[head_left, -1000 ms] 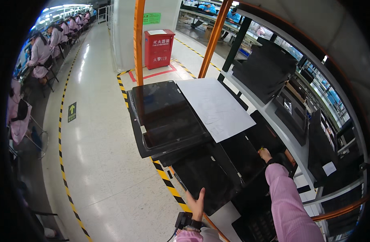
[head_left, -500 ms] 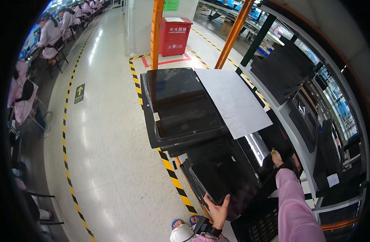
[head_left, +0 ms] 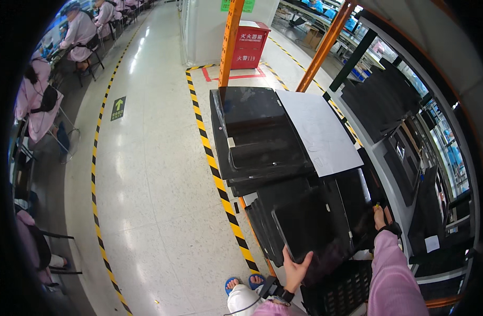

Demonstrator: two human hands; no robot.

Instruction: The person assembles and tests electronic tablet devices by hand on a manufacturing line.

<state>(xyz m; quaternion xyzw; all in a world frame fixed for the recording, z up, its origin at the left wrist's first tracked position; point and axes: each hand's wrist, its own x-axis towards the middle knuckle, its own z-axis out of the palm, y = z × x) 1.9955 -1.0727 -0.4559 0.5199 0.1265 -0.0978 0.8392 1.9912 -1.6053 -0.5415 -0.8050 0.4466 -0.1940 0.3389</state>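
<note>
A flat black glossy panel [head_left: 307, 221], like a screen, lies tilted on top of a stack of black panels [head_left: 260, 224]. My left hand [head_left: 295, 271] grips its near edge, thumb on top and the other fingers partly hidden. At the right side, my right hand [head_left: 379, 217] is closed at the edge of the dark panels, with a small yellow bit showing at its fingertips. Its grip underneath is hidden. Small pale tabs show on the dark surface between my hands. Below them sits a black slotted tray [head_left: 344, 292].
Farther off, another black panel pile [head_left: 260, 131] stands beside a white sheet [head_left: 320, 131]. Orange posts [head_left: 230, 42] rise behind it. A grey rack [head_left: 381, 152] with black panels runs along the right. Striped floor tape [head_left: 212, 158] borders the aisle; people sit at left.
The top panel has shifted right over the stack, baring more of the stack's left edges. Both hands keep their places on it. The whole view has also turned slightly left.
</note>
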